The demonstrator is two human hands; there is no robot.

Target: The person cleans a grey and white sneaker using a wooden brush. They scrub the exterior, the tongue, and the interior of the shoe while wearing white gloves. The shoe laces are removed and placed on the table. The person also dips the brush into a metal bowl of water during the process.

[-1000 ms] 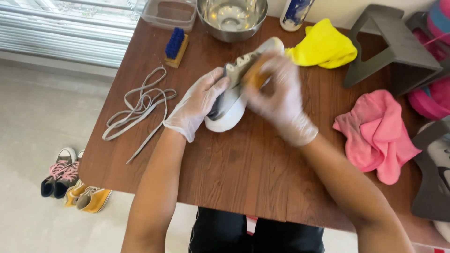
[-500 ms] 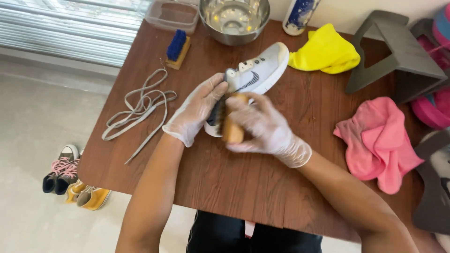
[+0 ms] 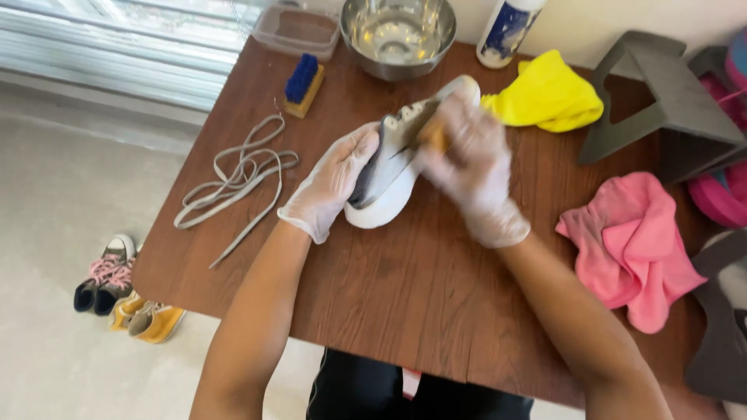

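Note:
A grey and white sneaker [image 3: 393,167] lies on its side on the brown wooden table [image 3: 420,303]. My left hand [image 3: 331,183], in a thin clear glove, grips the shoe at its heel end. My right hand [image 3: 471,167], also gloved, is closed around a small wooden brush [image 3: 436,138] pressed against the shoe's upper near the lace holes. The brush is mostly hidden by my fingers.
Grey shoelaces [image 3: 233,175] lie loose at the left. A blue-bristled brush [image 3: 303,83], a clear plastic tub [image 3: 298,29], a steel bowl of water [image 3: 398,35] and a bottle [image 3: 507,27] stand at the back. A yellow cloth [image 3: 548,93] and pink cloth [image 3: 634,249] lie right. Small shoes [image 3: 124,292] sit on the floor.
My right hand with the brush has moved from the shoe's heel side back up along the upper toward the toe. My left hand keeps its hold on the shoe.

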